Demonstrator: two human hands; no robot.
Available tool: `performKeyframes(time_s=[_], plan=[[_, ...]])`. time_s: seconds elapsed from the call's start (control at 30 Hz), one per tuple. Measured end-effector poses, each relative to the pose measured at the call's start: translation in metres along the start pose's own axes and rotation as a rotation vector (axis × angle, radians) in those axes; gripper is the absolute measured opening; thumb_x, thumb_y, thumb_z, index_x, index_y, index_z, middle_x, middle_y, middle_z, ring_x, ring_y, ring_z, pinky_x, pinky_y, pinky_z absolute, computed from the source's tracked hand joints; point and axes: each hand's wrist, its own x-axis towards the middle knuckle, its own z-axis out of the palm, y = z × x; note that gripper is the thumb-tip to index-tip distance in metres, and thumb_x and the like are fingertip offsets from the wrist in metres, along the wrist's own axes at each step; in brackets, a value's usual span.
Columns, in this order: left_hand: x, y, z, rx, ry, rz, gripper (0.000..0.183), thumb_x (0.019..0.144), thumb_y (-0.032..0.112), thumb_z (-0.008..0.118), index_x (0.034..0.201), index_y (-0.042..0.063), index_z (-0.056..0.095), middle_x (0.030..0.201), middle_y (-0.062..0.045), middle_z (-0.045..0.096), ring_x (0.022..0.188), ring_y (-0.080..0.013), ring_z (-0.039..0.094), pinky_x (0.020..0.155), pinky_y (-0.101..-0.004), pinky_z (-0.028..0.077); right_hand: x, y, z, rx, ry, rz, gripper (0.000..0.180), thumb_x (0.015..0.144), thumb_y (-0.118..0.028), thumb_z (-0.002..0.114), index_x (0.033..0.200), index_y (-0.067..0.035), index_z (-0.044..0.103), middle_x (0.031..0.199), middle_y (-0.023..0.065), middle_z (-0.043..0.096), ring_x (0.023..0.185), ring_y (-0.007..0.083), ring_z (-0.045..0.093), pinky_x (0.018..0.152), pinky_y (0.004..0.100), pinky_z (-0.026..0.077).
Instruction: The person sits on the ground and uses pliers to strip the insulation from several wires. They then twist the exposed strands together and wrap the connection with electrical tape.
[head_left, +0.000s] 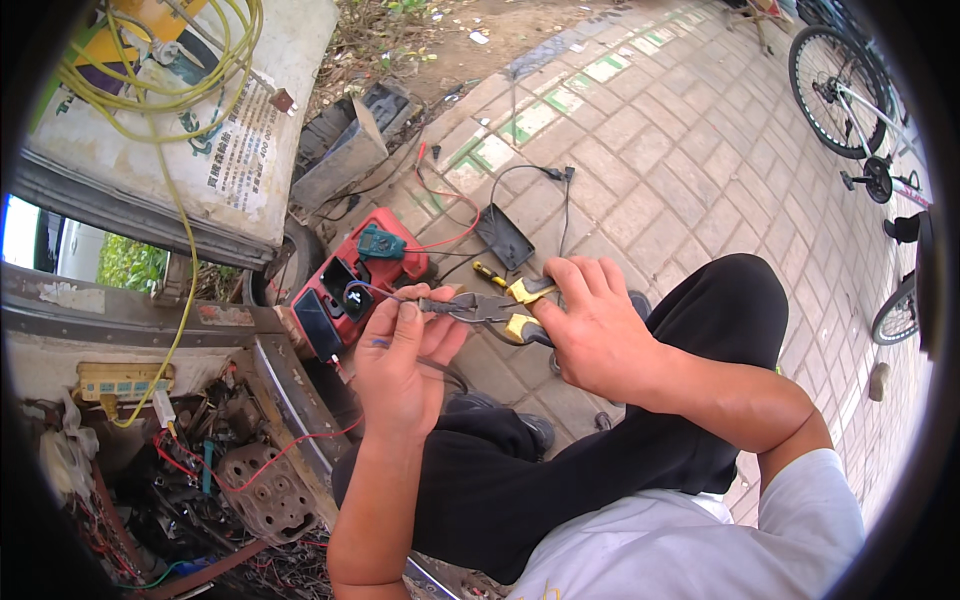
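My right hand (596, 322) grips the yellow-and-grey handles of a pair of pliers (480, 307), which stand spread apart. The jaws reach left to a dark, ribbed cable end (436, 304) pinched in my left hand (405, 352). Whether the jaws bite on it is too small to tell. A thin blue wire (375, 286) loops out by my left fingertips. Just beyond that hand lies a red plastic case (386, 219) bearing a teal multimeter (381, 244) and a dark phone (316, 324). A black-and-yellow screwdriver (489, 274) rests on the paving behind the pliers.
A black plastic tray-like shell (506, 236) and a cord with a plug (555, 174) lie on the brick paving (637, 202). At left, a metal bin (255, 420) holds scrap parts below a power strip (124, 381). A coiled yellow cable (161, 105) hangs above. A bicycle (847, 97) stands far right.
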Motion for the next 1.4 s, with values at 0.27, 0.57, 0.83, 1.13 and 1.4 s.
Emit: performKeyframes(time_s=[0.27, 0.57, 0.83, 1.13, 1.4], plan=[[-0.002, 0.003, -0.001, 0.028, 0.034, 0.009, 0.021, 0.103, 0.016, 0.053, 0.118, 0.002, 0.058, 0.115, -0.014, 0.067, 0.101, -0.0226, 0.067, 0.089, -0.0408, 0.057, -0.001, 0.002, 0.011, 0.064, 0.052, -0.023, 0.036, 0.063, -0.009, 0.077, 0.096, -0.002, 0.063, 0.118, 0.0218, 0.049, 0.107, 0.0392, 0.049, 0.091, 0.0474, 0.041], [-0.004, 0.005, -0.005, 0.010, 0.028, 0.002, 0.020, 0.103, 0.016, 0.052, 0.118, 0.005, 0.060, 0.114, -0.013, 0.069, 0.100, -0.0207, 0.069, 0.089, -0.0392, 0.057, -0.002, 0.002, 0.014, 0.129, 0.098, -0.029, 0.030, 0.069, -0.023, 0.083, 0.085, -0.005, 0.065, 0.103, 0.0155, 0.057, 0.086, 0.0332, 0.059, 0.071, 0.0405, 0.051], [-0.006, 0.005, -0.007, -0.031, 0.021, 0.057, 0.020, 0.103, 0.016, 0.052, 0.118, 0.006, 0.060, 0.115, -0.013, 0.069, 0.103, -0.0222, 0.068, 0.092, -0.0410, 0.056, 0.003, 0.001, 0.014, 0.110, 0.060, -0.006, 0.026, 0.070, -0.012, 0.077, 0.090, -0.001, 0.064, 0.118, 0.0207, 0.055, 0.103, 0.0380, 0.057, 0.083, 0.0469, 0.049], [-0.006, 0.004, -0.004, 0.036, 0.043, 0.101, 0.021, 0.103, 0.016, 0.052, 0.118, 0.004, 0.060, 0.119, -0.016, 0.067, 0.101, -0.0209, 0.068, 0.090, -0.0390, 0.057, 0.009, -0.011, 0.003, -0.044, -0.130, 0.082, 0.057, 0.063, -0.003, 0.072, 0.118, 0.002, 0.059, 0.150, 0.0265, 0.029, 0.139, 0.0440, 0.031, 0.106, 0.0674, 0.029], [-0.004, 0.001, 0.002, 0.037, 0.044, 0.059, 0.021, 0.103, 0.015, 0.053, 0.118, 0.002, 0.060, 0.120, -0.017, 0.067, 0.104, -0.0229, 0.068, 0.090, -0.0397, 0.058, 0.012, -0.009, 0.001, -0.038, -0.119, -0.023, 0.072, 0.064, -0.007, 0.071, 0.133, 0.001, 0.052, 0.153, 0.0230, 0.027, 0.145, 0.0397, 0.024, 0.108, 0.0690, 0.022]])
